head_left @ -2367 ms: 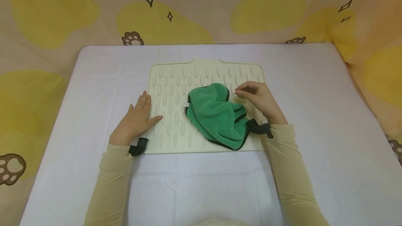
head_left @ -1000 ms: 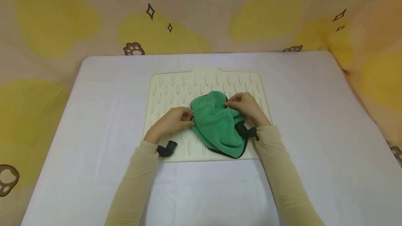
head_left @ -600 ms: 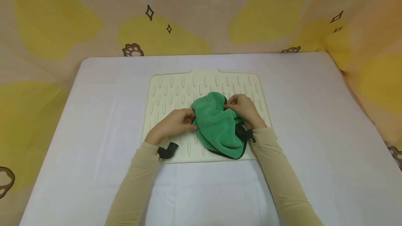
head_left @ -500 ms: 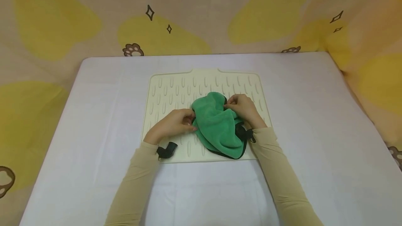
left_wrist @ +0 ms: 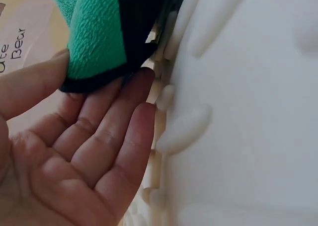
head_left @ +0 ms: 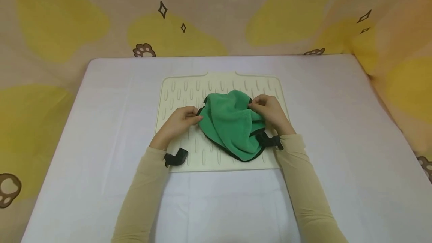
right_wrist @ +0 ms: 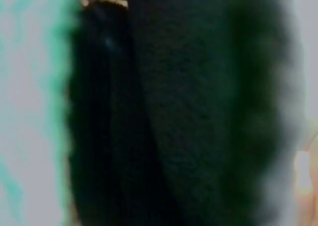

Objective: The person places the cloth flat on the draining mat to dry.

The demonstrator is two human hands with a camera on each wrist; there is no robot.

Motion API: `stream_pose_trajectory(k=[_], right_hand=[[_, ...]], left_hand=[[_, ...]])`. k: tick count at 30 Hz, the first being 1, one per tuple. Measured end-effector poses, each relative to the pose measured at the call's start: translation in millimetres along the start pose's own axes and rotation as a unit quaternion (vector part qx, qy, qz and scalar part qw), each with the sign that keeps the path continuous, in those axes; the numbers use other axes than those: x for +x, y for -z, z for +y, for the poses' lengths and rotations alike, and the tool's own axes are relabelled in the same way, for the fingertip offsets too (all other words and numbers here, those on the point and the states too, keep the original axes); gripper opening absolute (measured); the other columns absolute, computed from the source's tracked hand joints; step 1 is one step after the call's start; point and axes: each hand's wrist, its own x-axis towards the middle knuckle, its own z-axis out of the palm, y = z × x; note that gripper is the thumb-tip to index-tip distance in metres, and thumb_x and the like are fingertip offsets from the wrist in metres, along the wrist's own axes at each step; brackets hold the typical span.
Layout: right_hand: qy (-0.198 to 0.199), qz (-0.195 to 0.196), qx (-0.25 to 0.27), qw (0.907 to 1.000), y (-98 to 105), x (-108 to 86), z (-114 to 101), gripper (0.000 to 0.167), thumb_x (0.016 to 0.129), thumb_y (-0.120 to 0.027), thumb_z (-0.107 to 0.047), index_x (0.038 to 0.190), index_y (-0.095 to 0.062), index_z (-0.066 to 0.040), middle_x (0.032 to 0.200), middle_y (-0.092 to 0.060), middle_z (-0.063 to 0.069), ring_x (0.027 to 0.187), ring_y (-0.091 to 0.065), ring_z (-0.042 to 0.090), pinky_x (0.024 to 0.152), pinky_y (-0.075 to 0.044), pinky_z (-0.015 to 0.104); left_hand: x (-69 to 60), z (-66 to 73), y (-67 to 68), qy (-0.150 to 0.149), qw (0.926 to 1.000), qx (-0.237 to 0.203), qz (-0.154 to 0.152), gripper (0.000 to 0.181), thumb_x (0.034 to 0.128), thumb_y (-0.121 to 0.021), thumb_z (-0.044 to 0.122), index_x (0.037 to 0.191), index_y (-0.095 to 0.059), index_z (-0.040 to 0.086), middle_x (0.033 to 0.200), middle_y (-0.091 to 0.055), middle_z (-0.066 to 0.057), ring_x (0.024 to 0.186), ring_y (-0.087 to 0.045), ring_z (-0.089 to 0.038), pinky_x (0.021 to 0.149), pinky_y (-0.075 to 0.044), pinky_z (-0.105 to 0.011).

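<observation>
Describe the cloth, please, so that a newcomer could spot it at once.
On the white table lies a cream ridged mat. Over it, between the left hand and right hand, is the rumpled cloth, its green face and black edging unlike the pale mat.

L wrist view, far upper left of frame: "Bear" reads clearly on the patterned backdrop (left_wrist: 37, 32), letters running up sideways; just L of it, "ate" at the frame edge. Head view, approx. mid-frame: white tag (head_left: 203, 105) on the green cloth (head_left: 229, 121), too small to read.
</observation>
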Motion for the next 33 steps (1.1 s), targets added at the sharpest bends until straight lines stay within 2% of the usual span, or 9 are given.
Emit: stream_pose_trajectory(k=[4, 7, 12, 16, 21, 25, 28, 33], right_hand=[[-0.007, 0.02, 0.045, 0.9988, 3, 1.2, 1, 0.013, 0.09, -0.058, -0.008, 0.089, -0.059, 0.006, 0.084, -0.065, 0.007, 0.079, -0.062, 0.013, 0.071, -0.051, 0.022], [-0.002, 0.033, 0.082, 0.9961, 6, 1.9, 1, 0.011, 0.089, -0.056, -0.004, 0.087, -0.058, 0.007, 0.079, -0.067, 0.004, 0.074, -0.066, 0.011, 0.07, -0.054, 0.023], [0.003, 0.051, 0.112, 0.9924, 11, 0.4, 1, 0.01, 0.089, -0.058, -0.003, 0.086, -0.058, 0.006, 0.071, -0.067, -0.001, 0.063, -0.066, 0.012, 0.065, -0.056, 0.026], [0.006, 0.063, 0.124, 0.9902, 15, -0.7, 2, 0.007, 0.088, -0.059, -0.001, 0.084, -0.059, 0.004, 0.069, -0.067, -0.001, 0.058, -0.064, 0.013, 0.06, -0.056, 0.027], [0.01, 0.069, 0.14, 0.9878, 19, -1.5, 3, 0.004, 0.087, -0.057, 0.001, 0.084, -0.057, 0.003, 0.07, -0.066, -0.001, 0.058, -0.062, 0.012, 0.058, -0.055, 0.026], [0.005, 0.066, 0.15, 0.9864, 21, -2.2, 3, 0.008, 0.087, -0.057, 0.001, 0.089, -0.056, 0.009, 0.069, -0.064, 0.0, 0.058, -0.061, 0.012, 0.058, -0.054, 0.025], [-0.004, 0.062, 0.151, 0.9865, 21, -2.3, 3, 0.014, 0.087, -0.058, 0.0, 0.094, -0.055, 0.012, 0.067, -0.063, 0.0, 0.058, -0.06, 0.011, 0.058, -0.054, 0.025], [-0.023, 0.049, 0.141, 0.9885, 21, -2.4, 3, 0.017, 0.089, -0.061, -0.003, 0.097, -0.055, 0.011, 0.068, -0.063, -0.002, 0.06, -0.06, 0.01, 0.061, -0.054, 0.023]], left_hand=[[-0.6, 0.0, 2.4, 0.009, 0.9993, -0.035, 0.007, 0.015, 0.0956, -0.056, 0.012, 0.097, -0.057, -0.002, 0.091, -0.067, -0.009, 0.085, -0.062, -0.018, 0.082, -0.046, -0.032], [0.1, -0.8, 3.4, 0.021, 0.9975, -0.066, 0.014, 0.016, 0.0972, -0.053, 0.012, 0.097, -0.055, -0.004, 0.088, -0.066, -0.009, 0.081, -0.063, -0.016, 0.078, -0.05, -0.031], [1.1, -3.8, 5.0, 0.044, 0.9896, -0.133, 0.031, 0.016, 0.1002, -0.046, 0.012, 0.097, -0.049, -0.004, 0.085, -0.06, -0.005, 0.074, -0.061, -0.012, 0.071, -0.052, -0.026], [1.4, -4.9, 5.8, 0.056, 0.9831, -0.168, 0.047, 0.017, 0.101, -0.044, 0.012, 0.099, -0.047, -0.004, 0.081, -0.056, -0.001, 0.069, -0.058, -0.01, 0.065, -0.049, -0.023], [2.6, -5.6, 6.7, 0.069, 0.9772, -0.184, 0.081, 0.019, 0.1007, -0.045, 0.014, 0.101, -0.049, -0.004, 0.076, -0.053, 0.003, 0.066, -0.052, -0.006, 0.059, -0.045, -0.02], [2.7, -6.0, 7.4, 0.074, 0.9757, -0.181, 0.099, 0.02, 0.1004, -0.046, 0.016, 0.104, -0.05, -0.004, 0.074, -0.055, 0.005, 0.062, -0.051, -0.005, 0.055, -0.045, -0.021], [2.5, -5.9, 8.0, 0.075, 0.975, -0.187, 0.093, 0.023, 0.0999, -0.047, 0.017, 0.108, -0.049, -0.004, 0.077, -0.057, 0.005, 0.062, -0.054, -0.005, 0.057, -0.047, -0.021], [1.8, -6.9, 10.5, 0.078, 0.976, -0.194, 0.062, 0.027, 0.098, -0.052, 0.019, 0.114, -0.047, -0.003, 0.085, -0.06, 0.0, 0.071, -0.059, -0.009, 0.067, -0.052, -0.024]])
